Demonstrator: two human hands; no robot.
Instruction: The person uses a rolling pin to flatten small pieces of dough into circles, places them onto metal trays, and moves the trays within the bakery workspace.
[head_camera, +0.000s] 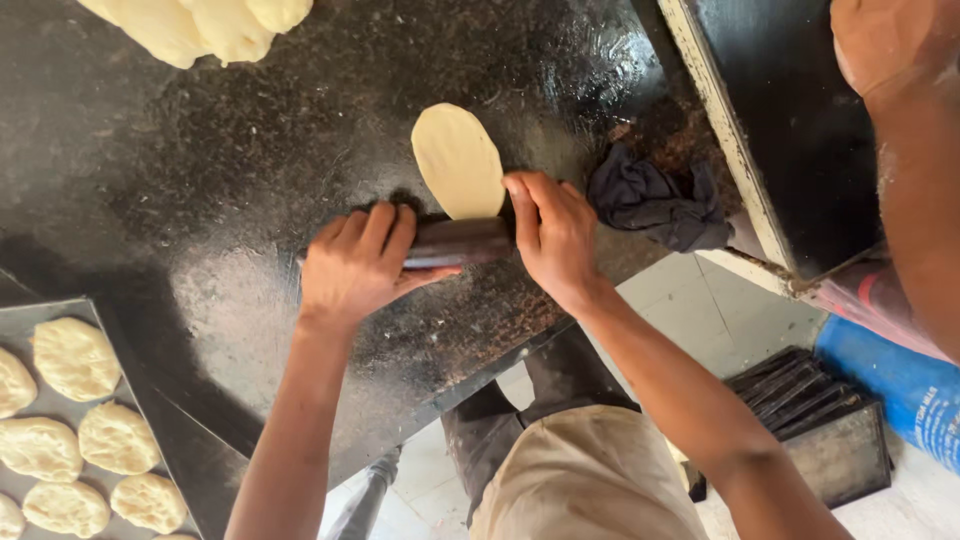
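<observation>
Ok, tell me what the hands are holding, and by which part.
Both hands press on a dark rolling pin: the left hand on its left end, the right hand on its right end. The pin lies across the near edge of an oval dough sheet.

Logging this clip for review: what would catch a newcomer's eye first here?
At centre, the left hand and right hand press a dark rolling pin over a pale oval of dough on the black worktop. At lower left, a tray holds shaped dough pieces.
</observation>
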